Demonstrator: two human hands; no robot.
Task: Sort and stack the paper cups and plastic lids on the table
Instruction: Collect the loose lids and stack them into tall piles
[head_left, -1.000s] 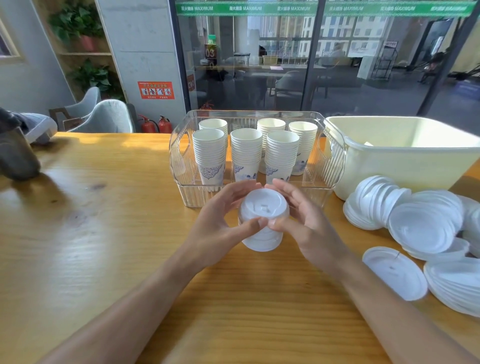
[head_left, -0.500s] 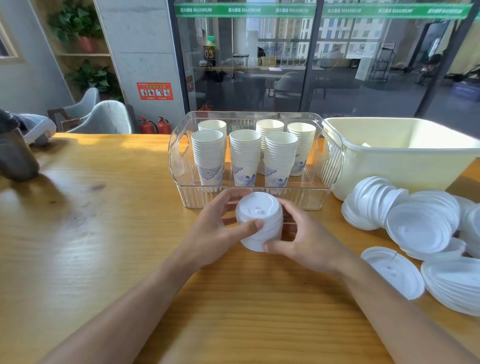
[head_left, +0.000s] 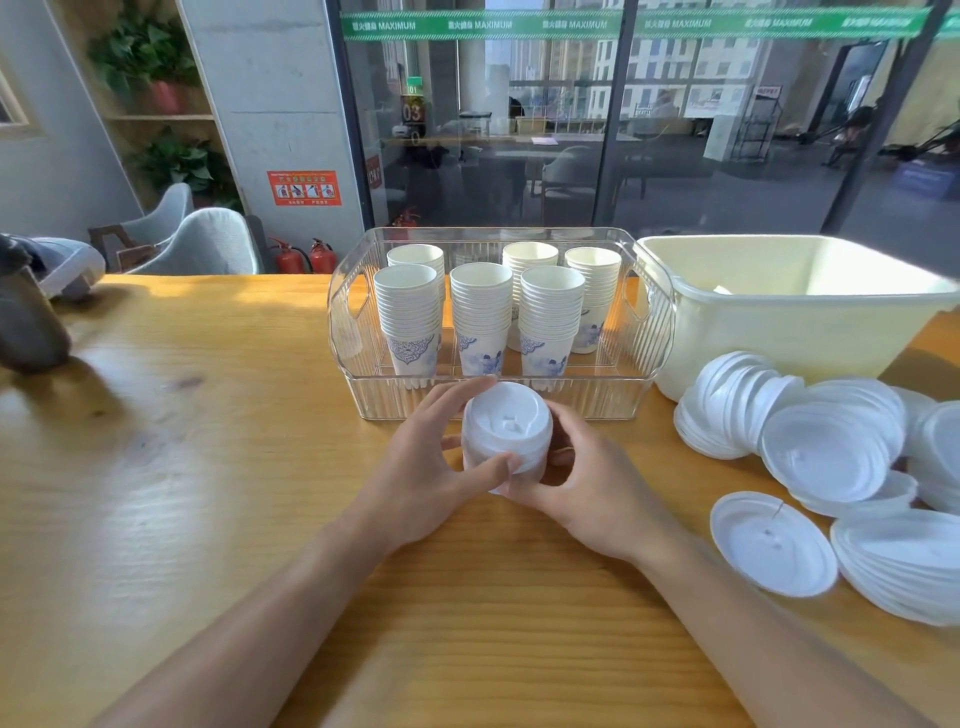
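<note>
In the middle of the frame both hands hold a short stack of white plastic lids (head_left: 506, 441), just in front of the clear plastic basket (head_left: 498, 400). The left hand (head_left: 431, 483) curls around the left side of the stack: its thumb lies across the near side and its fingers reach to the far side. The right hand (head_left: 587, 488) curls around the right side, with its thumb under the near edge of the stack and close to the left thumb. I cannot tell if the stack rests on the wooden table (head_left: 208, 493) or is a little above it.

Inside the clear basket stand six stacks of paper cups (head_left: 483, 317), three in the front row and three behind, all upright with the opening up. The lowest cups show a blue pattern.

To the right of the basket, touching or almost touching it, stands a pale yellow tub (head_left: 789, 332). In front of the tub, at the right edge of the frame, lie many loose white lids (head_left: 831, 452) in leaning piles, and one single lid (head_left: 771, 551) lies flat, nearest to the right forearm.

At the left edge of the frame a dark object (head_left: 28, 322) stands on the table; it is too blurred to name.
</note>
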